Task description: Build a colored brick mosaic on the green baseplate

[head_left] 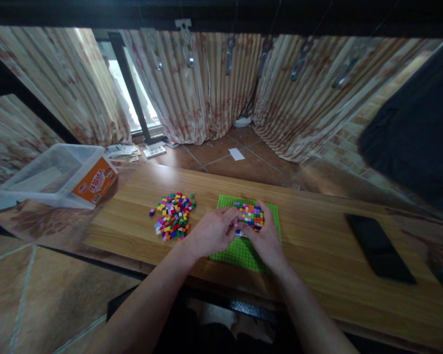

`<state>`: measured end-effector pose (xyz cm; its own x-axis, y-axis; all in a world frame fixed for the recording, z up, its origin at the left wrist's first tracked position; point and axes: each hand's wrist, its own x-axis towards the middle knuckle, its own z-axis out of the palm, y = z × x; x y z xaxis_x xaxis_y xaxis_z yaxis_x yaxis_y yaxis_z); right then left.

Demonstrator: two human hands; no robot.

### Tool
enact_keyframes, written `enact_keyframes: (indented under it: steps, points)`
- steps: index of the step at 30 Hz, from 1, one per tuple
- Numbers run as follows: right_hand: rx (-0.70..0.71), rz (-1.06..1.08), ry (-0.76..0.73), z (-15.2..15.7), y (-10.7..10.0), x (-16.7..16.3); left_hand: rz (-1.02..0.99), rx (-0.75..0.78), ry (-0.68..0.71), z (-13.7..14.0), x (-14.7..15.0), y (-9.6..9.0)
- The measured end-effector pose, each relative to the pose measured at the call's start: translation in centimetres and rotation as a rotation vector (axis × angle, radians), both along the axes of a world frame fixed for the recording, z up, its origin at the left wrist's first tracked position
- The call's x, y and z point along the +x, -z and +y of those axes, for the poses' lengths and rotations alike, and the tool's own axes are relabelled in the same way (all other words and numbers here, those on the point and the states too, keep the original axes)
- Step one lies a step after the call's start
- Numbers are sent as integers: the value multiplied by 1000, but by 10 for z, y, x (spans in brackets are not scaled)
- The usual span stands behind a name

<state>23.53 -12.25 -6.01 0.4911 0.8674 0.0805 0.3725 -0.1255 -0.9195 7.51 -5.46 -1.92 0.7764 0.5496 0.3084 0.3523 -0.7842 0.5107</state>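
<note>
A green studded baseplate lies on the wooden board, with a block of small multicoloured toy bricks built up on it. At the block's left edge my left hand is closed in a pinch, and a small pink brick shows at its fingertips. My right hand curves around the block's right side, fingers at the far corner and thumb along the near edge. Both hands partly hide the block. Left of the plate is a loose pile of small toy bricks in many colours.
A black phone lies on the wooden board at the right. To the left stands a clear plastic tub with an orange label. Papers lie beyond it. Metal clips hang from a dark bar above.
</note>
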Motion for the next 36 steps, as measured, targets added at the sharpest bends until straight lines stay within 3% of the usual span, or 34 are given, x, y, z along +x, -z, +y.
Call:
enact_keyframes:
  steps: [9,36]
  points:
    - [47,-56,-11,0,0,-1,-6,7,-10,0,1,3]
    - [4,-78,-24,1,-5,-3,-13,-4,-19,1,1,4]
